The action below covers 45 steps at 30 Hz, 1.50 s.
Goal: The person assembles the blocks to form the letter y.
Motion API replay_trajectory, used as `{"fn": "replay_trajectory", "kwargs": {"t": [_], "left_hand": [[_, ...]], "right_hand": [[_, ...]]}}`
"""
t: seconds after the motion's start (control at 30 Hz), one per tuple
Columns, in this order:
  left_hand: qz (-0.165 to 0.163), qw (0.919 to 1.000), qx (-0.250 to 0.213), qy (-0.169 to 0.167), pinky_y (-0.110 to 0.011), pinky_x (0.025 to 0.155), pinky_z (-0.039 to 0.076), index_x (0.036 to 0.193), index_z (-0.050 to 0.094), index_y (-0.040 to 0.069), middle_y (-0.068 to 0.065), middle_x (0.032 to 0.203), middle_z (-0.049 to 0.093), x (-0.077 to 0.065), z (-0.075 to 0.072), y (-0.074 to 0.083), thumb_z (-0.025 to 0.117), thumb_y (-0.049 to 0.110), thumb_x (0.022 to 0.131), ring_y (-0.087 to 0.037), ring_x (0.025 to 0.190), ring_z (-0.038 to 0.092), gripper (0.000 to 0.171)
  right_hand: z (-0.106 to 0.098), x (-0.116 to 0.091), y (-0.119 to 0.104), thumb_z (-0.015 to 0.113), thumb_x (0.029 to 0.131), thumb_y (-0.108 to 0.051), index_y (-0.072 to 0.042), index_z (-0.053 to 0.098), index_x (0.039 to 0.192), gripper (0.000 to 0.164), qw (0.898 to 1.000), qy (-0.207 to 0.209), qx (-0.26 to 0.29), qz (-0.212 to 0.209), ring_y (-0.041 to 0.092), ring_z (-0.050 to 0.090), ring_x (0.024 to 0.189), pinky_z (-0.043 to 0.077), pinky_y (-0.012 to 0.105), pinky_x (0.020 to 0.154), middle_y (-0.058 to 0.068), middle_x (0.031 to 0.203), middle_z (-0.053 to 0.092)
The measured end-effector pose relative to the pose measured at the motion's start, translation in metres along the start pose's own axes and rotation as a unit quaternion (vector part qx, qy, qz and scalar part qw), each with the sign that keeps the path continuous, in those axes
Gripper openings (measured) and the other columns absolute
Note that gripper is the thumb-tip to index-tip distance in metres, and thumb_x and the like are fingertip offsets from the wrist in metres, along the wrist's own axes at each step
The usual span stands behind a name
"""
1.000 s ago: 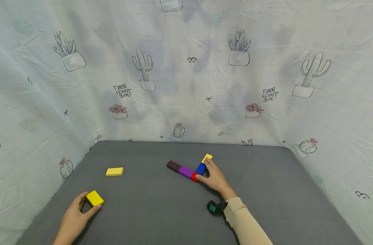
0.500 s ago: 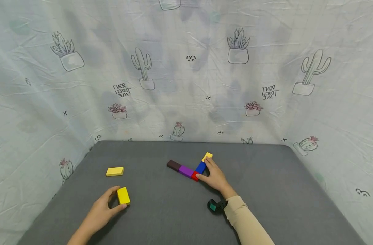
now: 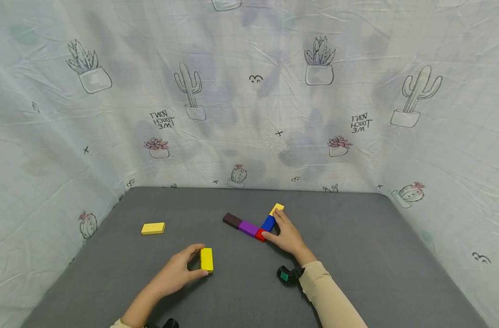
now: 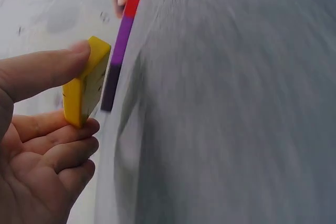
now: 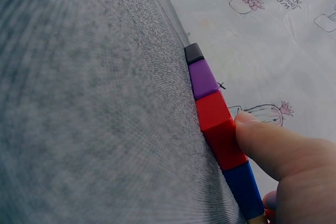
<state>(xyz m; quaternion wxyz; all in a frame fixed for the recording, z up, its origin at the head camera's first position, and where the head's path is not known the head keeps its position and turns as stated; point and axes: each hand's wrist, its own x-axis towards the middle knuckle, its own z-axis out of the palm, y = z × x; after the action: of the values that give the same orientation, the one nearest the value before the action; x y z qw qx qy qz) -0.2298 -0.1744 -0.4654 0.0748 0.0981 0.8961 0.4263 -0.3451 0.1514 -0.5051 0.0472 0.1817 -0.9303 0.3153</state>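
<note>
My left hand [image 3: 175, 275] pinches a bright yellow block [image 3: 206, 260] between thumb and fingertips. In the left wrist view the yellow block [image 4: 86, 85] stands tilted, its paler face turned toward the table. To the right, my right hand [image 3: 289, 239] rests over a bent row of blocks. Its thumb touches the red block [image 3: 259, 234] at the corner, while its fingers reach the pale yellow block [image 3: 277, 207] at the far end. Between these lies a blue block [image 3: 268, 223]. Leading left from the red one are a purple block [image 3: 247, 229] and a dark brown block [image 3: 232, 221].
Another pale yellow block [image 3: 153, 228] lies alone on the left of the grey table [image 3: 241, 300]. A white cloth [image 3: 249, 105] printed with cactus drawings hangs behind and at both sides. A black device [image 3: 288, 275] is strapped to the right wrist.
My left hand has carried the yellow block rightward from the left side of the table toward the row, turning it more upright in view. My right hand and the row have stayed in place.
</note>
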Motion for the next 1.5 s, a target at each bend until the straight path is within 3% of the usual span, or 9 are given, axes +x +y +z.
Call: {"fn": "replay_trajectory", "kwargs": {"t": [0.23,0.5,0.7,1.1,1.5], "left_hand": [[0.059,0.9966,0.02,-0.054,-0.053,0.102,0.04,0.136,0.045,0.0,-0.018,0.137,0.05,0.024,0.014,0.013,0.075,0.034,0.08,-0.037,0.125,0.048,0.071],[0.083,0.9927,0.039,-0.077,-0.051,0.102,0.041,0.137,0.045,0.002,-0.014,0.137,0.05,0.052,0.026,0.025,0.074,0.033,0.082,-0.034,0.126,0.049,0.07],[0.093,0.9908,0.04,-0.09,-0.05,0.103,0.041,0.137,0.045,0.001,-0.014,0.137,0.051,0.065,0.037,0.029,0.073,0.032,0.083,-0.032,0.126,0.049,0.068],[0.089,0.989,0.059,-0.103,-0.053,0.106,0.036,0.139,0.045,0.002,-0.013,0.141,0.048,0.077,0.052,0.039,0.073,0.03,0.083,-0.032,0.13,0.044,0.068],[0.101,0.9838,0.102,-0.107,-0.051,0.107,0.036,0.144,0.04,0.005,-0.013,0.145,0.044,0.079,0.055,0.04,0.069,0.028,0.087,-0.031,0.134,0.042,0.067]], "right_hand": [[0.003,0.003,0.001,0.064,0.085,-0.05,-0.001,0.032,0.147,0.085,1.0,-0.005,-0.006,0.007,0.034,0.023,0.143,0.03,0.054,0.111,0.015,0.155,0.025],[0.002,0.008,-0.002,0.066,0.085,-0.047,0.001,0.032,0.146,0.084,1.0,-0.003,0.007,0.019,0.035,0.02,0.144,0.028,0.055,0.112,0.016,0.156,0.024],[0.002,0.008,-0.001,0.065,0.085,-0.049,0.0,0.032,0.146,0.085,1.0,-0.006,-0.001,0.021,0.035,0.022,0.143,0.028,0.055,0.111,0.015,0.155,0.025],[0.002,0.009,0.0,0.065,0.085,-0.049,0.0,0.032,0.146,0.085,1.0,-0.006,-0.001,0.021,0.034,0.021,0.144,0.027,0.055,0.112,0.015,0.155,0.025],[0.0,0.01,0.0,0.064,0.085,-0.05,0.001,0.032,0.146,0.086,1.0,-0.005,-0.007,0.018,0.036,0.023,0.143,0.027,0.055,0.112,0.016,0.156,0.024]]}}
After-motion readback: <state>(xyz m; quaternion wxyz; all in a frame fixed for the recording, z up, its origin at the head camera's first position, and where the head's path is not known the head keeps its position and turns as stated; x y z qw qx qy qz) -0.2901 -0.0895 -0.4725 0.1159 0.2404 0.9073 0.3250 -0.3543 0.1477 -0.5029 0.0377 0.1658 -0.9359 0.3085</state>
